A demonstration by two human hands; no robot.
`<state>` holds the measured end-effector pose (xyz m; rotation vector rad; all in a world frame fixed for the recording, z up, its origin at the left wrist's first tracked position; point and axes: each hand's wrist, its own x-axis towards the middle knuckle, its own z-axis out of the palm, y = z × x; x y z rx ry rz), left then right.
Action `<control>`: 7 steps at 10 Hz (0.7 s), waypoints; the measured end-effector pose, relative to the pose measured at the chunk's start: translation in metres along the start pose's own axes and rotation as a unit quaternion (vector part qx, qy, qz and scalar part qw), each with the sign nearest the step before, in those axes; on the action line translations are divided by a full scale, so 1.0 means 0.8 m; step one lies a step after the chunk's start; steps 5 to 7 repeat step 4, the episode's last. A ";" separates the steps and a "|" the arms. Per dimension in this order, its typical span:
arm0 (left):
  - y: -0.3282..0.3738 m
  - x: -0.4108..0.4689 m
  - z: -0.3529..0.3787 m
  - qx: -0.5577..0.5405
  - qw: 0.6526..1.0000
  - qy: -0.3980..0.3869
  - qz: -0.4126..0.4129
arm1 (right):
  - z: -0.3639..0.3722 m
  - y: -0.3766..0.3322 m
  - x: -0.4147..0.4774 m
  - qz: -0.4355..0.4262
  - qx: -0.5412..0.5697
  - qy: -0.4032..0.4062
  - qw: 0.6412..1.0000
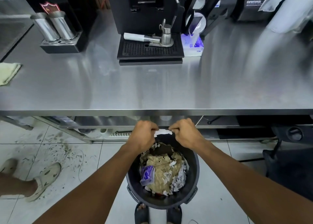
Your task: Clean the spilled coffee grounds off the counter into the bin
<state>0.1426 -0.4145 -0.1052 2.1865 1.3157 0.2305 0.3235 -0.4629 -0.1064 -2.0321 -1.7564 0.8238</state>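
Observation:
A black round bin (192, 169) stands on the tiled floor in front of the steel counter (152, 88), filled with crumpled paper, brown waste and dark coffee grounds. Above its far rim both my hands pinch one small white tissue (162, 132) between them: my left hand (144, 135) grips its left end, my right hand (183, 134) its right end. The tissue hangs below the counter's front edge. The counter surface in front of the coffee machine (149, 12) shows no grounds that I can make out.
A drip tray (149, 50) with a portafilter and metal jug sits under the machine. A tissue box (193, 46) stands to its right, two steel cylinders (54, 25) at back left, a cloth (8, 72) at the left edge. Another person's foot (44, 179) is on the dirty floor.

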 end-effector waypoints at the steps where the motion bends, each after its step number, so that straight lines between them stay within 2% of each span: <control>1: -0.005 0.001 0.007 -0.015 0.999 -0.009 -0.038 | 0.006 0.003 -0.001 0.020 -0.022 -0.010 0.999; 4: -0.029 -0.034 0.029 -0.080 0.990 -0.007 -0.114 | 0.016 0.013 -0.027 0.059 0.002 -0.054 0.997; 7: -0.029 -0.034 0.029 -0.080 0.990 -0.007 -0.114 | 0.016 0.013 -0.027 0.059 0.002 -0.054 0.997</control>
